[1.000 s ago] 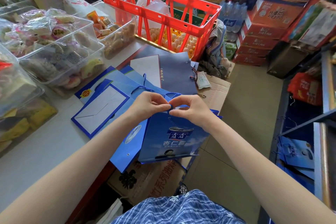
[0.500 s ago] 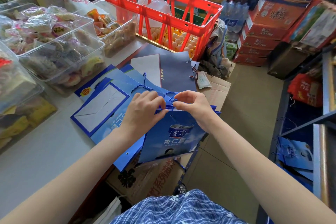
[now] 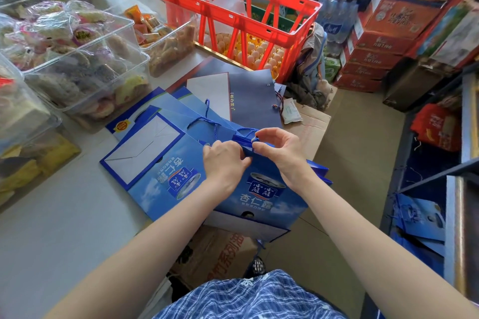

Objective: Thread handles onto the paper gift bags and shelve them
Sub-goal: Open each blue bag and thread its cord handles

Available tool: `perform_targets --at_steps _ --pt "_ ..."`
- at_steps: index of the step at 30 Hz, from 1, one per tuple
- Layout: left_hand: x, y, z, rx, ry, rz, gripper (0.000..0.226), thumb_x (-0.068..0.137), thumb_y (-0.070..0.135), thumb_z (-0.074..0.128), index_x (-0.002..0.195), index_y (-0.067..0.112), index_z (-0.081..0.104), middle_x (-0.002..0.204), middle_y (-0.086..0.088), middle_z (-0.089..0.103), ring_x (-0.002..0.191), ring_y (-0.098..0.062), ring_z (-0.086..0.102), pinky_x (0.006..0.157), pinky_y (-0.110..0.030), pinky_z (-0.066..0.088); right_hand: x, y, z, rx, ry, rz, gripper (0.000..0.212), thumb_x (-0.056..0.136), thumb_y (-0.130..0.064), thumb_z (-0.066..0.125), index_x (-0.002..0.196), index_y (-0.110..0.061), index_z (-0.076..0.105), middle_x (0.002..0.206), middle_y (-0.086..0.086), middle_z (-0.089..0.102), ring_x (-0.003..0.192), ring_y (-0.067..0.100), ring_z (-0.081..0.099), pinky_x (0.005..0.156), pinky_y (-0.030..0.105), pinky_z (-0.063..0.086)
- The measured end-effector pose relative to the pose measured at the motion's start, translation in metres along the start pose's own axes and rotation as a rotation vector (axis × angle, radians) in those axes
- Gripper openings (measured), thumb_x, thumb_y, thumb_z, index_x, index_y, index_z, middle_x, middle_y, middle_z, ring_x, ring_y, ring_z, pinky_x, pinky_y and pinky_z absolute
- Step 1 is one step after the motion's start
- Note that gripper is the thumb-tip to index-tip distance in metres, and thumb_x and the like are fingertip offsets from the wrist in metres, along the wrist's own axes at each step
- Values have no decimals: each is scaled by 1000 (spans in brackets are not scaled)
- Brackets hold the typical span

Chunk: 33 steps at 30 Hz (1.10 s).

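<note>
Blue cord (image 3: 247,133) sat at the middle of the frame, looped over the top edge of a blue paper gift bag (image 3: 261,197) that hung half off the near edge of the worktop (image 3: 64,228). The right hand (image 3: 281,153) pinched the cord's knotted end between thumb and forefinger just above the bag's rim, fingers curled. The left hand (image 3: 224,160) gripped the bag's top edge right beside it, fingers bent over the paper, its fingertips nearly touching those of the right hand. Both forearms reached in from the bottom of the frame, with the bag's printed face between them and below the hands.

Left of the held bag, flat blue bags (image 3: 153,158) lay fanned on the worktop, one showing a white folded base, with another cord handle (image 3: 204,118) lying across them. Above these lay a dark grey flat bag (image 3: 252,100) with eyelet holes along its right edge.

Clear plastic tubs (image 3: 77,59) of wrapped snacks filled the upper left of the frame. A red plastic crate (image 3: 233,18) stood at upper centre, with eggs (image 3: 259,54) visible through its slats. A cardboard box (image 3: 311,124) sat just right of the bags, and another stood below the worktop edge. Stacked red cartons (image 3: 375,54) rose at upper right. A metal shelf (image 3: 456,189) ran down the right edge, with blue bags (image 3: 420,217) lying on its lower level.
</note>
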State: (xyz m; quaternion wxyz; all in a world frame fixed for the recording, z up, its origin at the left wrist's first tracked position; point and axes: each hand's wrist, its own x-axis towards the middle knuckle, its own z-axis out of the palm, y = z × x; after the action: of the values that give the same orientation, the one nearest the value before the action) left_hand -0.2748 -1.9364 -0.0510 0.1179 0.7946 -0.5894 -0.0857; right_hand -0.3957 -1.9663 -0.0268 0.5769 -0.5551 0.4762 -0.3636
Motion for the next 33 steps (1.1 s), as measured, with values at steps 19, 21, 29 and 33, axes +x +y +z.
perform_targets --at_steps 19,21,29,33 --pt "-18 -14 -17 -1305 -421 -518 15 87 4 58 73 3 65 80 -7 63 78 -13 60 85 -27 52 21 -1 -51 -534 -211 17 21 97 -10 45 99 -17 65 91 11 65 83 24 54 83 39 49" --pt "-24 -16 -22 -1365 -462 -516 18 88 3 55 73 4 65 91 -10 65 84 -15 61 78 -21 54 21 -2 -46 -610 -272 31 23 98 -10 42 104 -16 64 101 5 64 96 26 57 94 43 46" --pt "-31 -17 -37 -1448 -584 -311 36 89 -3 38 59 13 48 87 -10 73 85 -22 68 71 -24 56 7 -22 -52 -622 -696 285 21 95 -28 53 113 -17 58 97 -11 59 88 3 54 73 16 43" --pt "-27 -5 -35 -1354 -596 -464 21 91 5 41 72 9 46 68 -7 58 68 -19 61 61 -23 55 -3 -19 -60 -839 -529 212 25 88 -35 62 87 -11 64 78 -2 58 74 12 52 71 27 42"
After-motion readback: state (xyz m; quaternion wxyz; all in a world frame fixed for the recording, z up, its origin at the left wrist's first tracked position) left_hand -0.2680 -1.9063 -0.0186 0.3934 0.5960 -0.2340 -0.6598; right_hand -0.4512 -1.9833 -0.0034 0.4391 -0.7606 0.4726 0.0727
